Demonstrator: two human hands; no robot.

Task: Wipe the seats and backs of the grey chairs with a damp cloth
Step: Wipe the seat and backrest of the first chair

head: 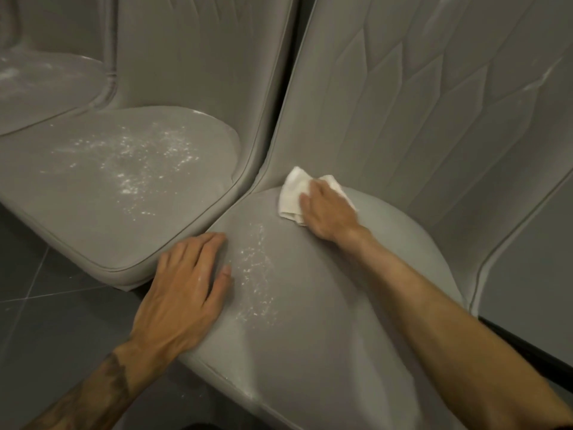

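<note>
**First seat under way, most of the job ahead**

The white cloth point(293, 193) is held under the right grip point(328, 209). Its fingers are curled over the bunched fabric and pressed down at the far edge of the near seat point(325, 305), where the near back point(403, 119) rises just beyond the grip. The left grip point(189, 280) is laid flat on the seat's left front edge, fingers spread and holding nothing, apparently to steady the chair.

Between the two grips a streak of white powder point(257, 274) is seen, not yet wiped. The part of the seat to the right of the right grip and nearer the person looks clean, so this seat is judged roughly half done. Well above and to the right of the right grip a pale smear point(539, 79) is left on the near back, which appears not yet wiped.

Beyond and to the left of the left grip, the second seat point(62, 197) is scattered with powder. Farther left, the third seat point(46, 97) is dusted too. Both are judged untouched, so the task is taken to be at an early stage.
</note>
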